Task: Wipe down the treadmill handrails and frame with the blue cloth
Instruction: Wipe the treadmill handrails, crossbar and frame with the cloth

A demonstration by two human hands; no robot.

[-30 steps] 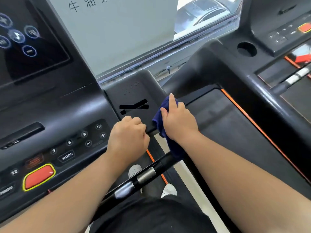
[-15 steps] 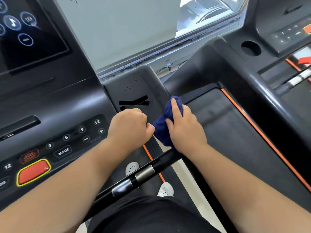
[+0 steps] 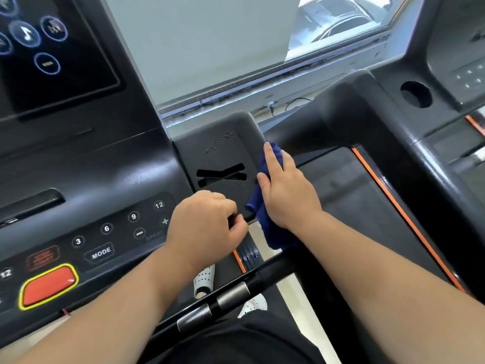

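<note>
My right hand holds the blue cloth against the right edge of the black side panel of the treadmill frame, index finger stretched forward along the cloth. A tail of the cloth hangs down below the wrist. My left hand curls its fingers over the panel's near edge, just left of the cloth. The black handrail bar with metal pulse sensors runs diagonally beneath both forearms.
The console with number keys, a MODE key and a red stop button lies to the left, below a touchscreen. A second treadmill with an orange-trimmed belt stands on the right. A window is ahead. White shoes show below.
My right hand has slid the cloth forward along the panel's right edge. The left hand keeps its grip on the near edge.
</note>
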